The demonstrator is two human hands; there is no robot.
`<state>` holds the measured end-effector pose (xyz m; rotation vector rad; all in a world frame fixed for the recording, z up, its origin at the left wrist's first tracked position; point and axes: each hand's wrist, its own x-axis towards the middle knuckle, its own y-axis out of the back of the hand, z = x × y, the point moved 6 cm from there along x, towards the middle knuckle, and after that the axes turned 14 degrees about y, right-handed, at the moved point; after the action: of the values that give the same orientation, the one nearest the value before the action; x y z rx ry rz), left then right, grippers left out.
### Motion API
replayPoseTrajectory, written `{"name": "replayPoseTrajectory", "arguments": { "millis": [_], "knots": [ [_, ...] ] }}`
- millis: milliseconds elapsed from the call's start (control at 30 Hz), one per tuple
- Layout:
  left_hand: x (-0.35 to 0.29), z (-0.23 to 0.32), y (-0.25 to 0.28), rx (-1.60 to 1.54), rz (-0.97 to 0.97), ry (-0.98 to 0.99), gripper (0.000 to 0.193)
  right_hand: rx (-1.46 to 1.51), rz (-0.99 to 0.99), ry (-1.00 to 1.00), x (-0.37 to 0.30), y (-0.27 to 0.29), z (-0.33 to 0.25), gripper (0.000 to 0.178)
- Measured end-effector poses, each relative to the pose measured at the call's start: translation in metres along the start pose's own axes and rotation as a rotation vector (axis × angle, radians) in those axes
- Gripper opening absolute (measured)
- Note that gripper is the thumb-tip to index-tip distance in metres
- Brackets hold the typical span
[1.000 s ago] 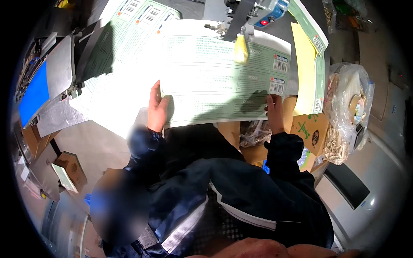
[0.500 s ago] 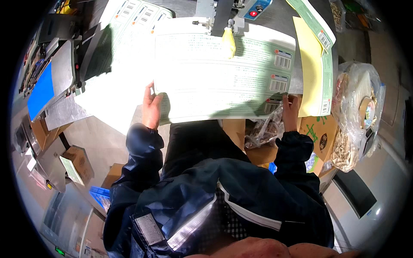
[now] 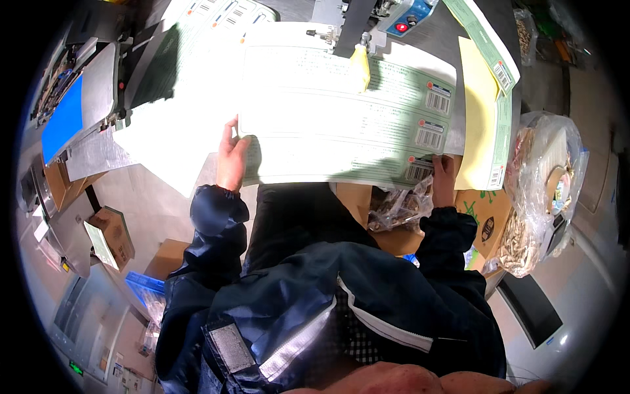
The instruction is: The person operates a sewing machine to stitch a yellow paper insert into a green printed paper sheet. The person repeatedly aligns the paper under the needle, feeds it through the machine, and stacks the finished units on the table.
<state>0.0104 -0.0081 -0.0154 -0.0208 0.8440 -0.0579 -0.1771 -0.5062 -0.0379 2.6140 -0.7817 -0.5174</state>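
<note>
A large pale-green printed sheet [image 3: 315, 125] with barcodes down its right side lies under the head of a machine [image 3: 357, 33]. My left hand [image 3: 232, 157] grips the sheet at its lower left edge, thumb on top. At the lower right corner my right hand [image 3: 443, 178] pinches the same sheet between its fingers. A yellow piece [image 3: 359, 69] on the machine hangs over the sheet's upper part. More printed sheets [image 3: 197, 85] lie to the left, partly in shadow and partly washed out by glare.
Yellow backing paper [image 3: 478, 111] and a curled printed sheet [image 3: 482, 46] lie on the right. Beyond them hangs a clear plastic bag [image 3: 548, 177] with a tape roll. A cardboard box [image 3: 485, 220] stands below. On the left is a metal device with a blue panel [image 3: 64, 125].
The view has shifted slightly, so the machine appears a little further right. Both hands keep hold of the sheet, which lies nearly unchanged beneath the machine head.
</note>
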Motion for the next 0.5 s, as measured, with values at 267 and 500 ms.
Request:
{"name": "replayPoseTrajectory", "arguments": {
  "millis": [267,500],
  "knots": [
    [0.002,-0.004,0.000,0.001,0.016,0.005,0.052,-0.103,-0.020,0.000,0.002,0.005,0.010,0.026],
    [0.001,-0.004,0.001,0.016,0.009,0.007,0.052,0.020,-0.005,-0.016,-0.002,-0.004,-0.006,0.024]
  ]
}}
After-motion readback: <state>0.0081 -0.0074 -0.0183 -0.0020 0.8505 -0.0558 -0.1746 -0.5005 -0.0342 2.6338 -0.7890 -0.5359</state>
